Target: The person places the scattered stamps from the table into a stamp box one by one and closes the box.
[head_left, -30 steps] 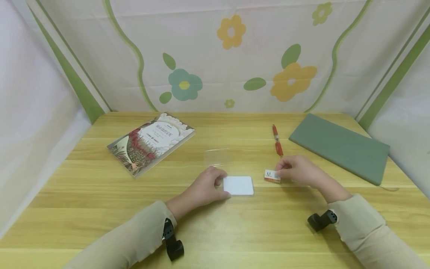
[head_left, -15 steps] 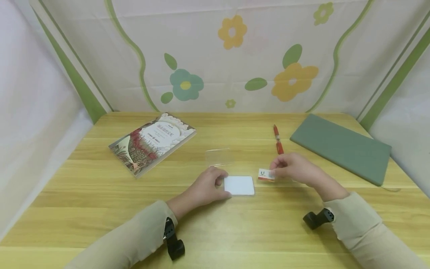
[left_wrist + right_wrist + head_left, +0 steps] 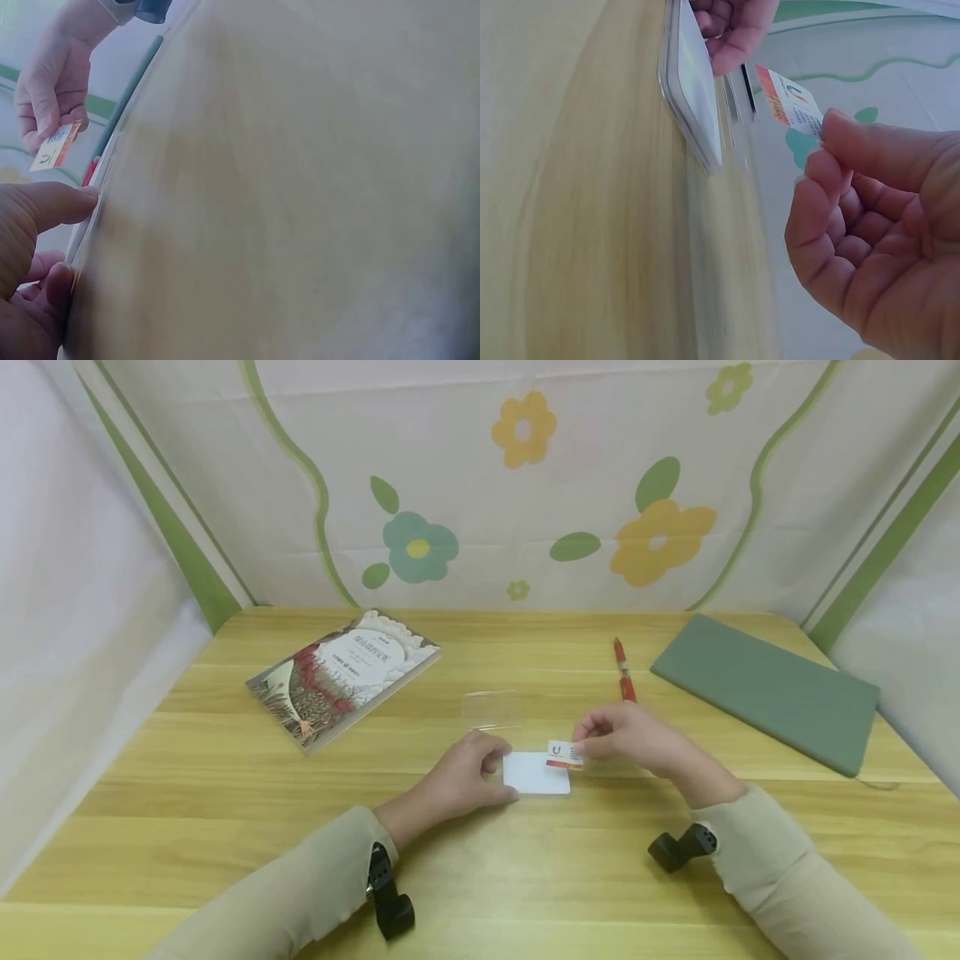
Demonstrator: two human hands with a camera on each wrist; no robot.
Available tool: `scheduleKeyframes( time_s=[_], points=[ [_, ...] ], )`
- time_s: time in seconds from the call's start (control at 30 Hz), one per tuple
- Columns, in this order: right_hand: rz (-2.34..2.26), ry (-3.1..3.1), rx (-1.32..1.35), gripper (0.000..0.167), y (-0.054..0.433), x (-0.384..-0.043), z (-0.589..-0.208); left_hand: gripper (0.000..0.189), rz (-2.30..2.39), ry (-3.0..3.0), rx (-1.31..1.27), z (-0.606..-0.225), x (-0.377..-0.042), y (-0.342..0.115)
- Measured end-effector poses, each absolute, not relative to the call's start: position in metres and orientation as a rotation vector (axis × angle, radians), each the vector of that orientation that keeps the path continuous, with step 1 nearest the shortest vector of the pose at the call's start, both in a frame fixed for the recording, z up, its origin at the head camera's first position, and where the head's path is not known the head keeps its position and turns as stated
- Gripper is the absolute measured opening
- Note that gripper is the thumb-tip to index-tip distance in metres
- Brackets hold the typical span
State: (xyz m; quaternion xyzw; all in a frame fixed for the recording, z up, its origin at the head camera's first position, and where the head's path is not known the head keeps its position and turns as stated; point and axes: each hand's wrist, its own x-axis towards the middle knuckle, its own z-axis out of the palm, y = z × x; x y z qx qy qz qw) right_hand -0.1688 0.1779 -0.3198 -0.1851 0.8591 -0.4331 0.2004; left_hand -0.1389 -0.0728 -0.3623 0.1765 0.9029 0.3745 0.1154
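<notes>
My right hand (image 3: 637, 739) pinches a small printed card (image 3: 562, 755) by one edge, between thumb and forefinger. White with a red-orange strip, the card hovers over the right part of a flat, rectangular white box (image 3: 534, 775) on the table. Thumb and fingers of my left hand (image 3: 456, 781) grip that box at its left end. In the right wrist view, the card (image 3: 789, 99) is tilted and apart from the box (image 3: 694, 82). A clear plastic lid-like piece (image 3: 492, 710) lies just behind the box.
An illustrated book (image 3: 343, 678) lies at the back left of the wooden table (image 3: 480, 877). A red pen (image 3: 623, 668) lies beyond my right hand, and a green notebook (image 3: 765, 693) is at the right. A flowered curtain (image 3: 465, 468) hangs behind.
My right hand has carried the card leftward, from beside the white box to above its right part. The left hand keeps its hold on the box.
</notes>
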Motion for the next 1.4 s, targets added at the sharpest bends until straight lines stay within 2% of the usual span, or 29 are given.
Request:
scheduleKeyframes(
  time_s=[0.5,1.1,1.4],
  points=[
    [-1.277,2.294,-0.49,0.015,0.154,-0.17,-0.328,0.055,1.124,2.633,0.492,-0.362,-0.138,-0.073],
    [-1.232,2.343,-0.393,0.005,0.128,-0.168,-0.342,0.055,1.201,2.611,0.53,-0.367,-0.138,-0.076],
    [-1.161,2.434,-0.454,0.003,0.123,-0.17,-0.344,0.055,1.207,2.61,0.532,-0.367,-0.139,-0.076]
  ],
)
